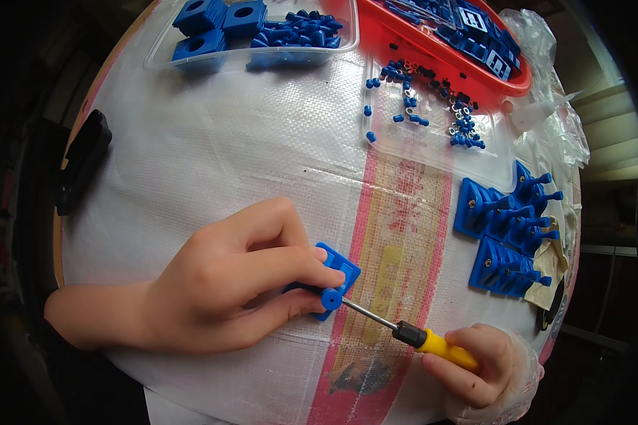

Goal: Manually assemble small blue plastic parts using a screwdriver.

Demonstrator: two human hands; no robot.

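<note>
My left hand (237,283) pinches a blue plastic part (348,271) between thumb and fingers, low over the covered table. The part has a squarish plate and a round knob-like end that faces up; the fingers hide much of it. In my right hand (490,363) is a screwdriver (441,348) with a yellow handle, a black collar and a thin metal shaft. Its shaft points left and up, and the tip meets the blue part beside the round end. Whether the tip sits in a screw I cannot tell.
Several assembled blue pieces (503,219) stand in rows at the right. Farther back, a clear tub (156,57) holds blue blocks and small parts. Small blue pieces and nuts lie on a clear lid (432,157), beside a red basket (521,86). A black object (85,161) lies at the left edge.
</note>
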